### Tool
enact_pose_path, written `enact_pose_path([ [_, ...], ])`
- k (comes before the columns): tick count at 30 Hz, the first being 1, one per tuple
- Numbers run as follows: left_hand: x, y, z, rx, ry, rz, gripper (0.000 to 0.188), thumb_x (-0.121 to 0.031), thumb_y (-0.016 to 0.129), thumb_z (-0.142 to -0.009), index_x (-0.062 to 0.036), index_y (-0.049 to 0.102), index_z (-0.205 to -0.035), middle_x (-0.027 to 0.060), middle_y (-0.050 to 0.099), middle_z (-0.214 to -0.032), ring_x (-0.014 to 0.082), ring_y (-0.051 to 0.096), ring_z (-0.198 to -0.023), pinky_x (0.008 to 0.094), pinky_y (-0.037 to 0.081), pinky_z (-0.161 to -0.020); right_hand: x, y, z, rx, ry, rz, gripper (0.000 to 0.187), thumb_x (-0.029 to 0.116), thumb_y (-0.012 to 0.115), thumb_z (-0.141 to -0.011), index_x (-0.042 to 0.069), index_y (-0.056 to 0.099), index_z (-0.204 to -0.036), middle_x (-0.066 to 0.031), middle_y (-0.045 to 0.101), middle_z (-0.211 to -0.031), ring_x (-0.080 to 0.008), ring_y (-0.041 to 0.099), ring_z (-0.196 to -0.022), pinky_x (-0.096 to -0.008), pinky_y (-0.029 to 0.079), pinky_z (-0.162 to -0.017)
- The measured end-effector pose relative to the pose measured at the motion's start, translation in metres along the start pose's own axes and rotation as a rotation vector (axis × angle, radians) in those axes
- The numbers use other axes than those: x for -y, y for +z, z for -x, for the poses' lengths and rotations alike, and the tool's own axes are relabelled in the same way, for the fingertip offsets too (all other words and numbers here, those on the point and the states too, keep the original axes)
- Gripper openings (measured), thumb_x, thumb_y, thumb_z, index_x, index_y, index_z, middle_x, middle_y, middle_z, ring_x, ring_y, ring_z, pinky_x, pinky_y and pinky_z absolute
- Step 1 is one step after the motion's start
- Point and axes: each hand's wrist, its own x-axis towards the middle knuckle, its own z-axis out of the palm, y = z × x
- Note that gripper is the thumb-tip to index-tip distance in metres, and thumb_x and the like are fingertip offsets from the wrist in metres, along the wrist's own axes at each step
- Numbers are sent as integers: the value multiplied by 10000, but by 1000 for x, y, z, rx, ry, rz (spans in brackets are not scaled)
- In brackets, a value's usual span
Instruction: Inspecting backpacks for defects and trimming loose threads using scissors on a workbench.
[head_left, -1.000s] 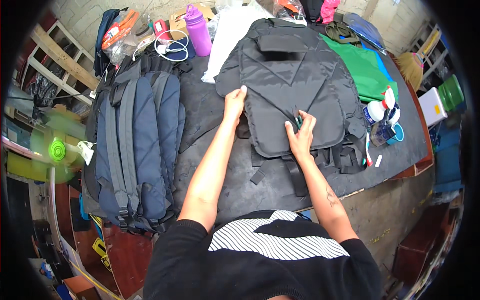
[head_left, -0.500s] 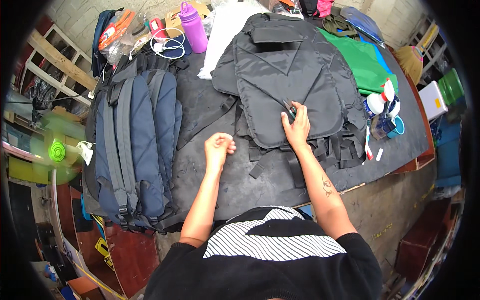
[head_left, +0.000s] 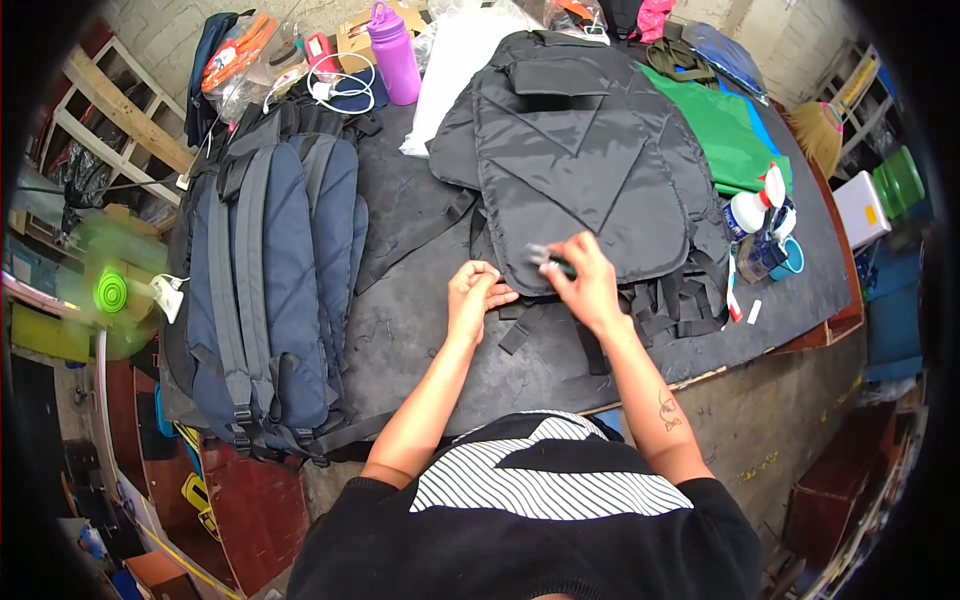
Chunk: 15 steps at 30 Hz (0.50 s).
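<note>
A black backpack (head_left: 560, 190) lies on the dark table with its padded panel facing up and its straps spread around the lower edge. At the panel's lower left corner is my left hand (head_left: 474, 298), fingers pinched together; whatever they hold is too small to make out. My right hand (head_left: 588, 280) is closed around small thread snips (head_left: 562, 267), their blades blurred and pointing left over the panel's bottom edge, close to the left fingertips.
Stacked navy backpacks (head_left: 275, 280) with grey straps fill the table's left side. A purple bottle (head_left: 396, 60) and a white cable stand behind. Green fabric (head_left: 725, 130), a spray bottle (head_left: 752, 208) and a blue cup (head_left: 790, 258) are at right. A green fan (head_left: 112, 290) spins at far left.
My left hand has moved right and up to the panel's corner, its fingers now pinching. The right hand with the snips has shifted down and left, toward it.
</note>
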Motion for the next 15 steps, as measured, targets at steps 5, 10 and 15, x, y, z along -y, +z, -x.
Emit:
enact_pose_path([
  [5,8,1,1,-18,32,-74,54,-41,554,-874,4,554,-845,66,587,-808,177,641,-714,336,584,-678,15,9,8,53,-182,144,219,143,700,-712,40,656,-900,-63,534,-807,-232,572,-752,-350,444,-665],
  [10,10,5,3,-47,94,-113,39,7,538,-875,10,560,-842,54,578,-796,155,629,-691,302,586,-668,17,14,3,50,-228,174,203,137,692,-715,39,662,-890,-55,531,-787,-219,564,-719,-342,425,-640],
  [15,7,9,5,-16,163,-246,58,14,532,-880,-2,568,-838,49,574,-808,123,605,-688,282,580,-657,16,21,1,23,-256,177,186,135,693,-710,38,665,-865,-57,525,-768,-217,558,-684,-341,421,-625],
])
